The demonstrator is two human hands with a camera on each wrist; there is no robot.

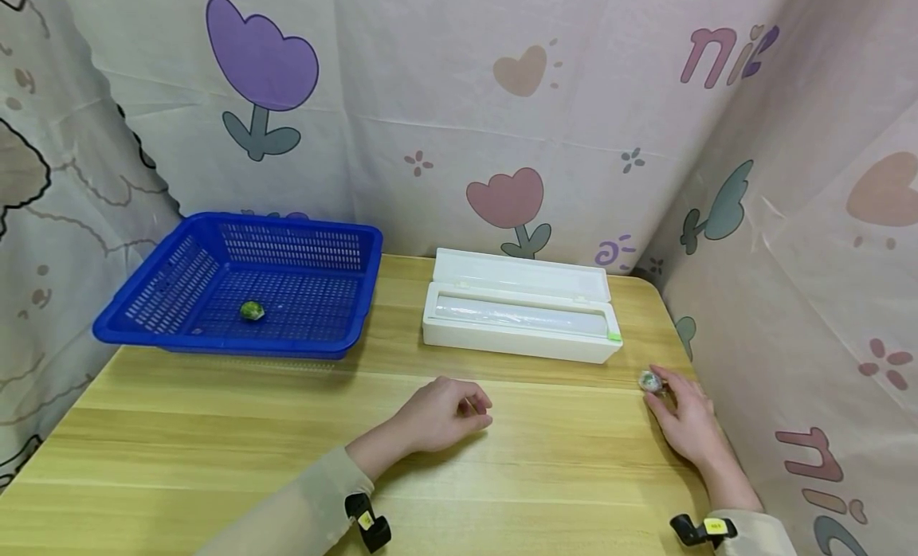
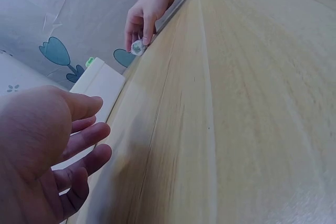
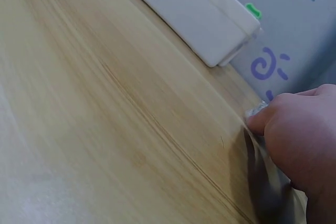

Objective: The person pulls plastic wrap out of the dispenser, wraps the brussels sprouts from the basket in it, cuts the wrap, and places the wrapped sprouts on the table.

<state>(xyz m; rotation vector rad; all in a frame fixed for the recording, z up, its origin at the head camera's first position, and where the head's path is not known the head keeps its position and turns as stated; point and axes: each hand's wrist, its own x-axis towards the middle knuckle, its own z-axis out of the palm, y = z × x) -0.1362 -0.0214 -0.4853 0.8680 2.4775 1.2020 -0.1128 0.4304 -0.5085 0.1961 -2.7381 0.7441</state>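
At the right edge of the desk [image 1: 559, 460], one small wrapped ball [image 1: 650, 381] is pinched between the thumb and fingers of the right hand [image 1: 688, 420]; its grip is narrowed to the width of the ball, and whether the desk is touched by the ball cannot be told. Little room is left on that side, since the printed cloth [image 1: 810, 301] is hung just beside the desk's edge. The left hand [image 1: 441, 413] is held over the middle of the desk, its grip loosely half-curled with a gap at the thumb, and nothing is held in it. Between the two hands a wide stretch of wood is left for sideways movement, and another is left between the left hand and the basket. Near the back edge, one white box [image 1: 516, 341] is set with its lid [image 1: 519, 275] raised; one roll [image 1: 519, 313] is contained in it, and one green tab [image 1: 614, 337] is seen at its right end. At the left, one blue basket [image 1: 215, 344] is placed near the back edge, and one green ball [image 1: 252, 311] is contained in it, well apart from the walls.
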